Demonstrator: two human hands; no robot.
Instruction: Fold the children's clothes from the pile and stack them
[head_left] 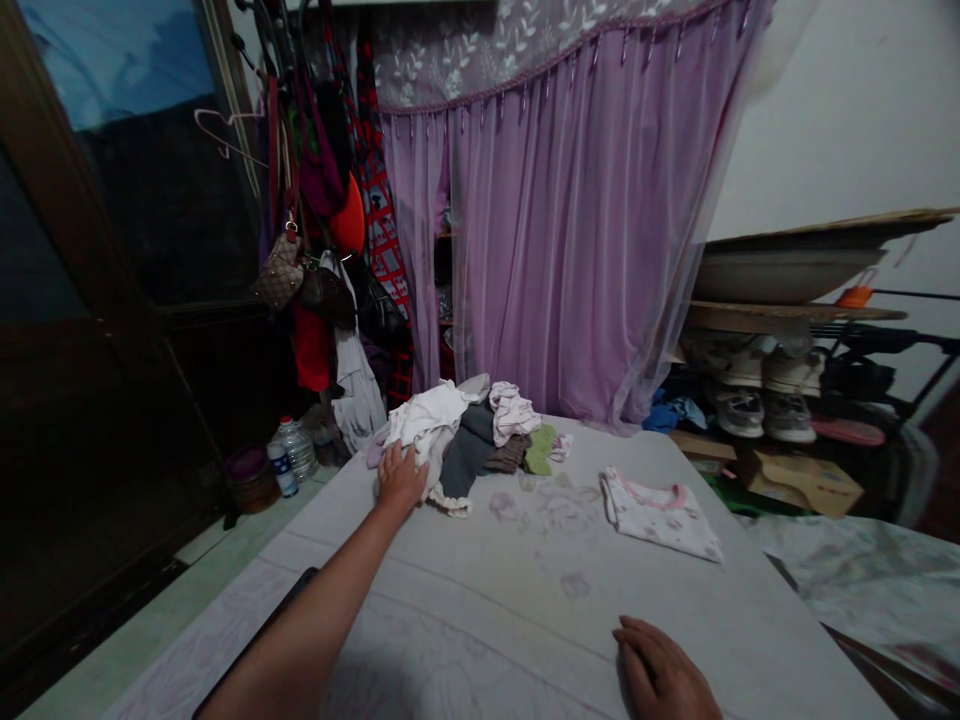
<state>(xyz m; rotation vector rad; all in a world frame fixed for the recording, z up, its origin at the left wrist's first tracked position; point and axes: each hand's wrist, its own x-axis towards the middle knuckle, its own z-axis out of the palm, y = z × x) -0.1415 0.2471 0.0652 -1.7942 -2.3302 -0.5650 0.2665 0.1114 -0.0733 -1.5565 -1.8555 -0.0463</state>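
Left hand [401, 478], fingers slightly spread, on clothes pile [465, 445] at bed's [517, 610] far edge; right hand [664, 672] near side, fingers together. Bare sheet between. Folded shirt [661, 512], right, long axis slanting rightward toward viewer.

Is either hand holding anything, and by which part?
Left hand touches the white garment at its near side; whether it grips cannot be told. Right hand looks empty.

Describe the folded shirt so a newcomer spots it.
In front of the purple curtain lies a pale floral sheet. On its right side, beyond the right hand, is a patterned white shirt with a pink neckline. It is folded flat; the clothes left of it are heaped.
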